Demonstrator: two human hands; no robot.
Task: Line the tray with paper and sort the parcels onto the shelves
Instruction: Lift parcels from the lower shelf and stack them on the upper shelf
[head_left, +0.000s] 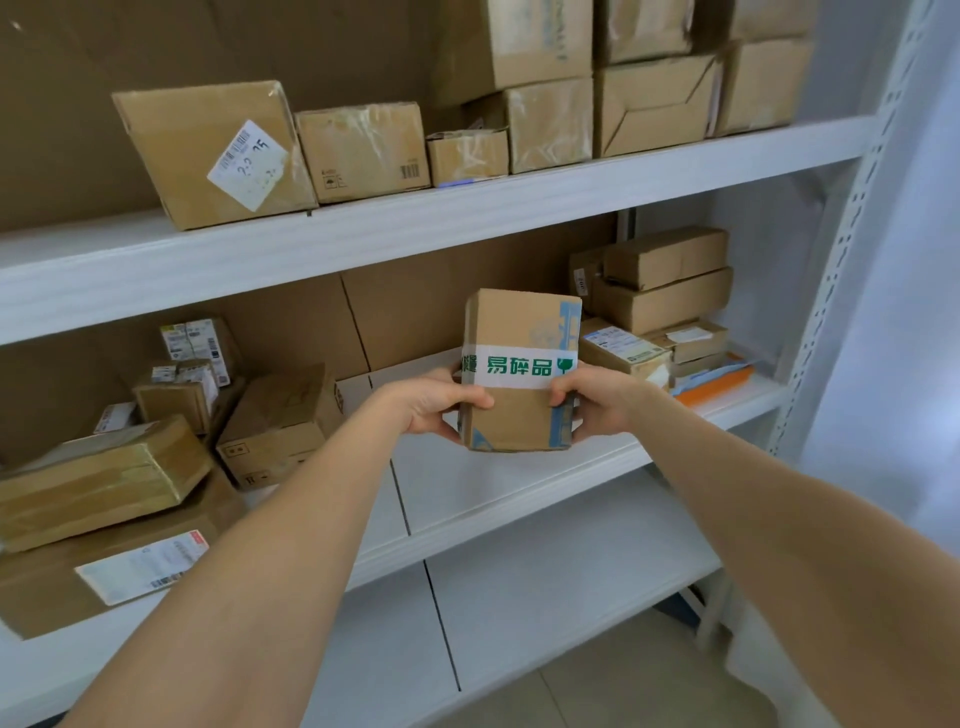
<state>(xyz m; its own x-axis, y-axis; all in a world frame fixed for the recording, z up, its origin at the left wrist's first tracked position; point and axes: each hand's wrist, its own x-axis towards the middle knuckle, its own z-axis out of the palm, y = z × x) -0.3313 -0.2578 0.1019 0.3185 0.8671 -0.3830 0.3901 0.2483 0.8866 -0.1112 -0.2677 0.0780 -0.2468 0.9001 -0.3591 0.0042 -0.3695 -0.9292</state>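
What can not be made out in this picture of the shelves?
1. Head view: whether the held box touches the middle shelf; its bottom hides this.
2. Head view: how the left hand and right hand grip behind the box; the box hides it.
3. Head view: label on the tilted box; print blurred.
4. Head view: top stacked boxes; upper edge cuts them.

A parcel storeroom: white metal shelving (467, 208) stacked with taped cardboard parcels (363, 150) bearing shipping labels (248, 165).
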